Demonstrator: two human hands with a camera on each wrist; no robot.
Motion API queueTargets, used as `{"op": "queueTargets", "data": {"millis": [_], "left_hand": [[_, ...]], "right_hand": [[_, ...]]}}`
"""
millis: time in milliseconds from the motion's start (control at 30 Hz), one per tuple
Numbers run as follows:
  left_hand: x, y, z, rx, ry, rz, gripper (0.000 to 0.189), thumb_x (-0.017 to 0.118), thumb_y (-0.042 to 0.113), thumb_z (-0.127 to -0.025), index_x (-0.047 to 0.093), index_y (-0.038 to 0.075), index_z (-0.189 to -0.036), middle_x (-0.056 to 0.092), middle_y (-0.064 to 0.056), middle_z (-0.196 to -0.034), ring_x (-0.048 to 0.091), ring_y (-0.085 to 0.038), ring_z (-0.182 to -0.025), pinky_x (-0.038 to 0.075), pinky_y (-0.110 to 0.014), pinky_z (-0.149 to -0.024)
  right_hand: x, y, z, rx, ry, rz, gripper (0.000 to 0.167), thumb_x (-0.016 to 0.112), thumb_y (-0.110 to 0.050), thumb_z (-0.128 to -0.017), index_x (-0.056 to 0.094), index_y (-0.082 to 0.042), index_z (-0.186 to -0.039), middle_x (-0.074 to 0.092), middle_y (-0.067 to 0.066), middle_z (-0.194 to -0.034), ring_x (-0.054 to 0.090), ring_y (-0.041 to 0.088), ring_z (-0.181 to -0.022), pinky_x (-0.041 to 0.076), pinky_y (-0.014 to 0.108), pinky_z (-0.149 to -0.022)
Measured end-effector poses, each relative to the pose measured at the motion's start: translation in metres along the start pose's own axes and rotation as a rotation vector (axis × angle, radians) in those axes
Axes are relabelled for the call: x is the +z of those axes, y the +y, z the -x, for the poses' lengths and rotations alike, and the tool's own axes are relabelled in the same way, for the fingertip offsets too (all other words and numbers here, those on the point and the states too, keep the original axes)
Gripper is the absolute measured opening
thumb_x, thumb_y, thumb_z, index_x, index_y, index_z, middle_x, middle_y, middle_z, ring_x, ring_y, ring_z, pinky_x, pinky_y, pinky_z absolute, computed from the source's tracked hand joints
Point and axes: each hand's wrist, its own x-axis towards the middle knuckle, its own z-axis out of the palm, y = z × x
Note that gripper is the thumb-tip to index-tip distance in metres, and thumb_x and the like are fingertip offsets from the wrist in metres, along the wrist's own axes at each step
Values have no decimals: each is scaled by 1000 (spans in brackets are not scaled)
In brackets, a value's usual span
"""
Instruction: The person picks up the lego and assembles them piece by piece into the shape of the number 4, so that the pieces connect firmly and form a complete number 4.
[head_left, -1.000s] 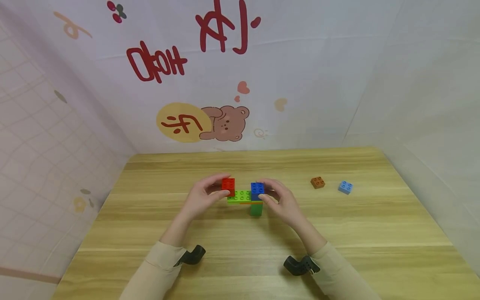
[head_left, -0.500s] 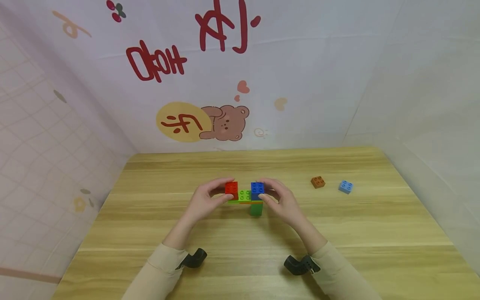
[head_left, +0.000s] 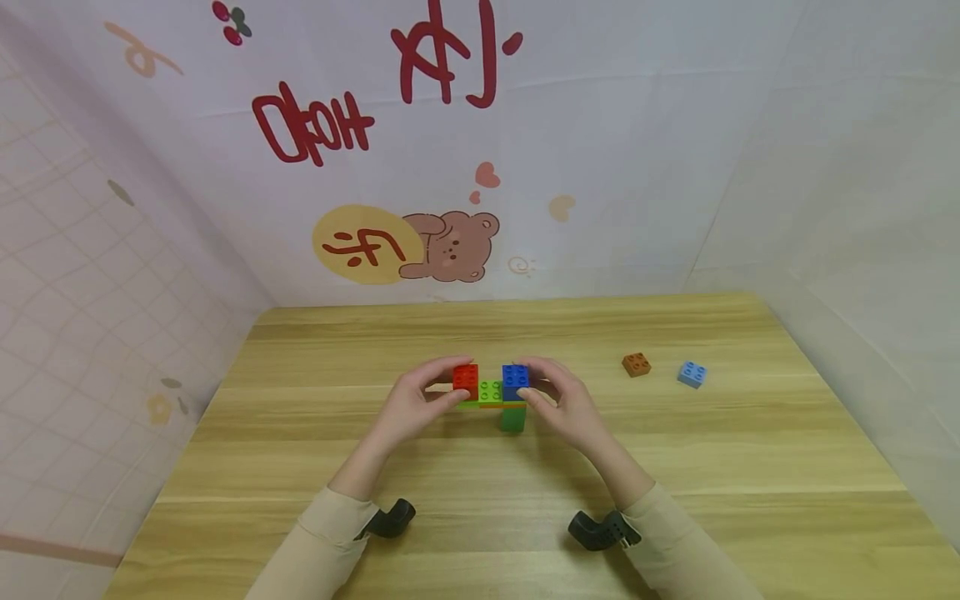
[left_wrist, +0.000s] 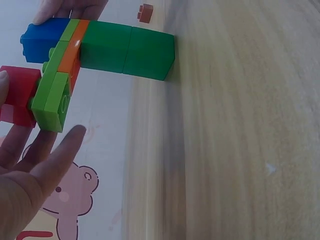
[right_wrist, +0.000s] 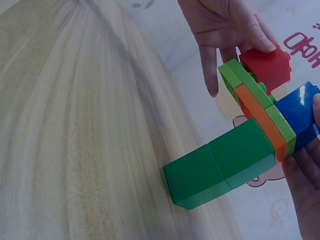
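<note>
Two dark green bricks (left_wrist: 127,50) stand stacked on the table, with an orange plate (right_wrist: 266,122) over them. A lime green plate (head_left: 491,390) lies on the orange one and juts out to the left. On its right end sits a blue brick (head_left: 515,379), pinched between the thumb and fingers of my right hand (head_left: 566,408). My left hand (head_left: 412,406) pinches a red brick (head_left: 465,381) at the lime plate's left end. In the right wrist view the red brick (right_wrist: 270,65) meets the lime studs slightly tilted; I cannot tell whether it is pressed fully down.
A brown brick (head_left: 636,364) and a light blue brick (head_left: 692,374) lie apart on the wooden table (head_left: 480,517), right of the stack. A printed white cloth (head_left: 637,150) hangs behind the table and along both sides.
My left hand has moved slightly right and toward me with the red brick, which now covers more of the lime plate's left end. My right hand has stayed on the blue brick.
</note>
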Motion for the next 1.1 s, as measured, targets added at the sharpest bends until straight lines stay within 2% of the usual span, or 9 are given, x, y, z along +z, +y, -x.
{"op": "queueTargets", "data": {"millis": [133,267,467,667,767,933,1067,1100], "left_hand": [[1,-1,0,-13,6,15,44,74,11,-90,64,12,-132,65,-5,-124,62,-24,-110,57,-32,-85],[3,-1,-1,-27,23,4,43,74,12,-90,64,12,-132,65,-5,-124,62,-24,-110,57,-33,-85],[6,2,-1,-85,68,-5,36,73,16,-92,67,17,-128,66,-2,-122,62,-21,-109,58,-34,-84],[7,3,-1,-91,95,14,36,74,17,-91,69,13,-126,67,-5,-120,62,-23,-108,58,-37,-85],[7,4,-1,-87,101,23,37,75,17,-90,68,10,-126,67,-8,-119,62,-26,-108,58,-37,-85],[7,4,-1,-99,104,20,37,75,19,-91,68,11,-126,68,-10,-117,62,-28,-108,58,-33,-79],[6,4,-1,-108,106,39,36,75,20,-91,69,13,-126,67,-10,-117,62,-28,-110,57,-29,-77],[6,9,0,-118,106,45,36,74,18,-91,69,12,-126,67,-11,-118,61,-29,-111,57,-29,-78]], "right_hand": [[-1,1,0,-1,-3,-10,37,66,5,-92,57,8,-128,59,20,-126,60,34,-113,51,51,-94],[-1,1,0,-2,-3,-16,37,66,5,-92,57,8,-128,59,20,-126,60,35,-113,51,51,-94],[1,-2,-1,4,5,-8,38,65,11,-90,56,11,-127,58,25,-125,59,39,-112,51,51,-94],[0,-26,-2,9,-5,15,36,64,13,-89,55,17,-124,58,29,-122,59,42,-110,52,47,-93],[-1,-37,-3,6,-8,22,35,63,13,-90,55,17,-123,58,29,-120,60,42,-108,52,50,-92],[-2,-40,-3,10,-7,16,34,63,12,-90,55,17,-123,58,30,-120,59,45,-109,49,59,-91],[-2,-40,-3,22,-8,4,34,64,10,-91,55,17,-123,57,31,-121,58,46,-110,48,61,-92],[-2,-40,-3,23,-8,4,34,64,10,-91,55,17,-123,57,31,-120,58,46,-109,48,61,-92]]}}
